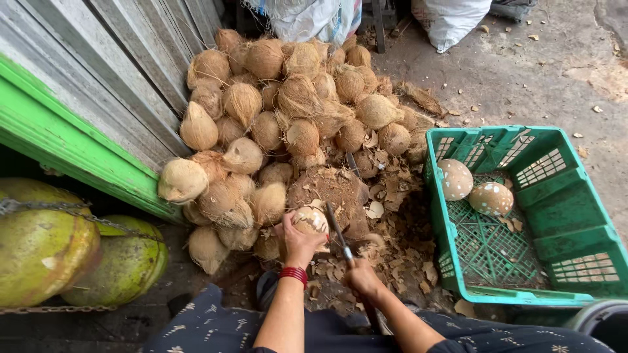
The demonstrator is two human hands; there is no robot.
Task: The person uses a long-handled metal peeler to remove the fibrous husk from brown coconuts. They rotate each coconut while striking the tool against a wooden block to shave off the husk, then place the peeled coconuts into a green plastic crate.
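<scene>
Left hand (299, 243): fingers clamped round coconut (310, 220), lower centre. Right hand (362, 276): fingers closed on knife (339, 234), blade beside the nut. Coconut likely hard, heavy, fibrous; best cupped underneath. Pile (281, 111) above; crate (523, 216) right.

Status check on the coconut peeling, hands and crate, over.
Left hand grips a partly peeled coconut. Right hand holds a knife beside it. Green crate holds two peeled coconuts. Husk scraps underfoot.
</scene>
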